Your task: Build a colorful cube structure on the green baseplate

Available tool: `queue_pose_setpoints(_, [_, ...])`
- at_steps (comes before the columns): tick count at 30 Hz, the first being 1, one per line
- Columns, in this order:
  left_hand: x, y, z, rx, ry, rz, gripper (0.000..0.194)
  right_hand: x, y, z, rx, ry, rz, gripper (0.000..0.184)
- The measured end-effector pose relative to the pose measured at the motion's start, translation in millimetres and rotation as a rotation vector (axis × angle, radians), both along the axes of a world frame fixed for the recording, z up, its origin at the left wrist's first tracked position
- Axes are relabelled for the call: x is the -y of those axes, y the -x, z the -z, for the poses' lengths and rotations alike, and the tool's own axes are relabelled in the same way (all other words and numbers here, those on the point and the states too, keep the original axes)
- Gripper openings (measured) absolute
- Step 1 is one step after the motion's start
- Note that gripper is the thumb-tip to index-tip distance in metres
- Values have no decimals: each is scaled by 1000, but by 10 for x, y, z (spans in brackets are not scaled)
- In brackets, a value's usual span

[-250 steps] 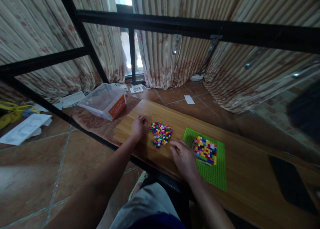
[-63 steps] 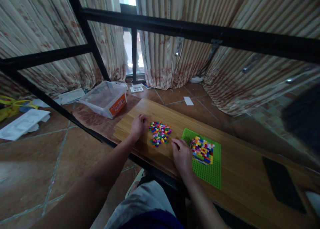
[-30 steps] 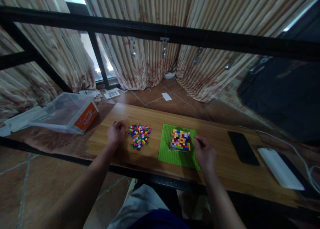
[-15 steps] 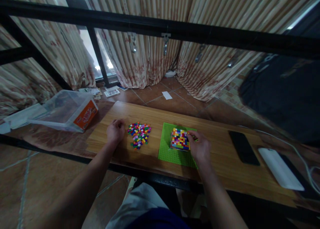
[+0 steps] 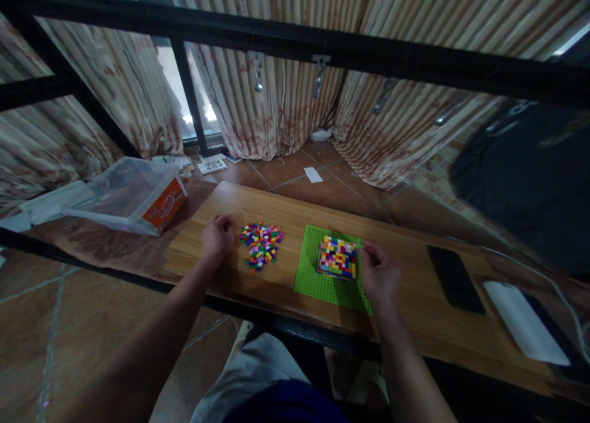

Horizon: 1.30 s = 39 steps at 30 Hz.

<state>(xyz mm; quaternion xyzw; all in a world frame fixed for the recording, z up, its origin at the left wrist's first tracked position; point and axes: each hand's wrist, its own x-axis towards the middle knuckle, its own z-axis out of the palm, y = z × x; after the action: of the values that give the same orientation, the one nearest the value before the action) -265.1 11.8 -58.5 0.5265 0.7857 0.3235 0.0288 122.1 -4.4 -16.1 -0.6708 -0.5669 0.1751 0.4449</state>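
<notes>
A green studded baseplate [image 5: 308, 281] lies on the wooden board, bearing a squarish stack of multicoloured toy bricks [image 5: 337, 258]. My right hand [image 5: 381, 274] is just right of this stack, over the plate's right edge, fingers curled and their tips near the stack's side. Whether a small brick sits in those fingertips I cannot make out. Farther left, a loose pile of small coloured bricks [image 5: 262, 245] is spread on the wood. Beside the pile's left edge rests my left hand [image 5: 218, 238], its fingers closed together; anything inside them is hidden.
On the left stands a clear plastic bin [image 5: 124, 192] with an orange label. A black phone [image 5: 456, 278] and a white flat device [image 5: 525, 321] with a cable lie at the right of the wooden board [image 5: 286, 208]. A dark metal bar [image 5: 276, 34] crosses beyond.
My right hand has drawn back a little to the right from the top of the brick stack, uncovering its right edge. My left hand stays beside the pile. The view has shifted slightly.
</notes>
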Motion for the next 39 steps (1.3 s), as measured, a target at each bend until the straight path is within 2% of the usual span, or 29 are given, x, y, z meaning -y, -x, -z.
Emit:
queue_pose_setpoints(4, [7,-14,-20,7,-3,6,21,-54,-18,-3,-61,-29,42,50])
queue_pose_setpoints(12, [6,-29,-36,12,10,-3,21,-230,122,71,-49,20,-15,51])
queue_pose_setpoints(25, [-2,-30,-3,22,14,-13,23,-233,181,138,-76,42,-19,50])
queue_pose_setpoints(31, [11,-50,-46,42,11,3,23,-241,166,127,-86,66,-47,48])
queue_pose_setpoints(35, [8,-50,-43,46,12,-1,23,-205,95,83,-96,38,-16,51])
queue_pose_setpoints(39, [13,-46,-24,53,1,8,22,-67,129,-121,-86,-91,66,52])
